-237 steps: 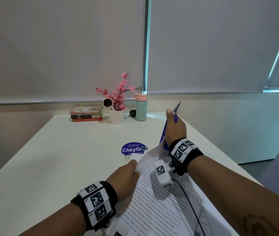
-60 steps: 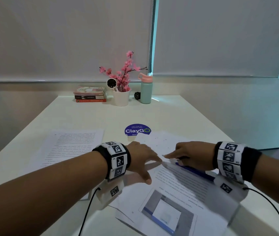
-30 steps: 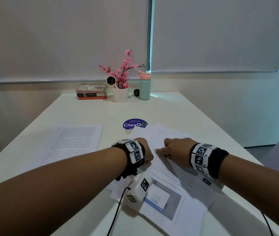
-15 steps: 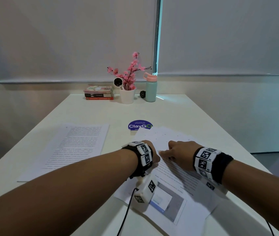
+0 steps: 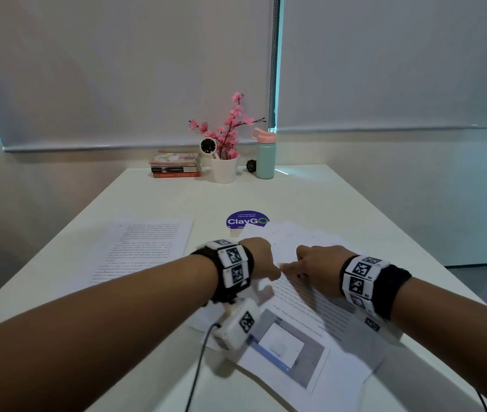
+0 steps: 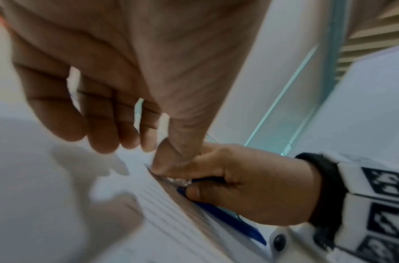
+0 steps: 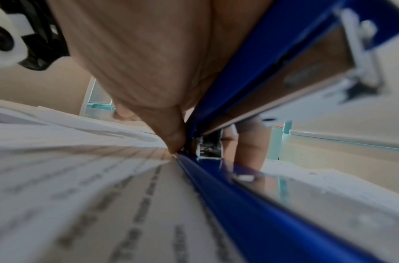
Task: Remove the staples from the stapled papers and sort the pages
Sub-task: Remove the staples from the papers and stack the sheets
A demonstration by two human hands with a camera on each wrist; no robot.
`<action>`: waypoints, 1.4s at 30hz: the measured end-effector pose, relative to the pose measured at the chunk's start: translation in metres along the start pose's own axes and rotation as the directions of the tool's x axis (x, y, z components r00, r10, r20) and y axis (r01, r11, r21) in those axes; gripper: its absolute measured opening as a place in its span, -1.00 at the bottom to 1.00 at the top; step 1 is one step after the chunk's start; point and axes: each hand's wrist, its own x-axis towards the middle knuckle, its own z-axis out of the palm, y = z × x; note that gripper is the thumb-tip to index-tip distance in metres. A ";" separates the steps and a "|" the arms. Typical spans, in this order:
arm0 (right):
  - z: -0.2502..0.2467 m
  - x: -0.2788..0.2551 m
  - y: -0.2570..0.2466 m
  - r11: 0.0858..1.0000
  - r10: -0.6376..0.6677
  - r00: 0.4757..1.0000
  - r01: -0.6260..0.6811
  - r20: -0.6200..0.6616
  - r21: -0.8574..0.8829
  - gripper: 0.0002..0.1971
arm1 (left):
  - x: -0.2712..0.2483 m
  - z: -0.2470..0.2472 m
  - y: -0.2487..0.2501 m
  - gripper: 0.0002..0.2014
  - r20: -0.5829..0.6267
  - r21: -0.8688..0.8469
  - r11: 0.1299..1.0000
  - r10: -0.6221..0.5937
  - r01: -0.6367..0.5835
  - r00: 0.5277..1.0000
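The stapled papers [image 5: 304, 301] lie on the white table in front of me, printed text up, with a picture on the lower part. My right hand [image 5: 315, 267] grips a blue stapler [image 6: 229, 220], whose metal tip sits at the papers' top corner. My left hand [image 5: 261, 260] is beside it. In the left wrist view its thumb [image 6: 180, 142] presses down on the papers [image 6: 171, 213] right at that tip, and the other fingers hang loosely curled. The right wrist view shows the stapler [image 7: 239, 204] lying along the text page [image 7: 81, 178]. One loose page [image 5: 147, 248] lies to the left.
A round blue ClayGo sticker [image 5: 246, 220] is just beyond the papers. At the table's far end stand stacked books [image 5: 175, 165], a white pot of pink flowers [image 5: 224, 171] and a teal bottle [image 5: 265, 156]. The table's right edge is near my right forearm.
Since 7.9 s ago the stapler came down from the air onto the papers and a loose page appeared at left. Over the last second both hands stayed at the corner.
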 end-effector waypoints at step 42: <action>-0.027 0.001 -0.041 0.976 -0.208 0.967 0.215 -0.148 0.030 -0.50 | 0.021 0.012 -0.048 -0.35 0.161 0.293 0.875 0.352 -0.385 0.922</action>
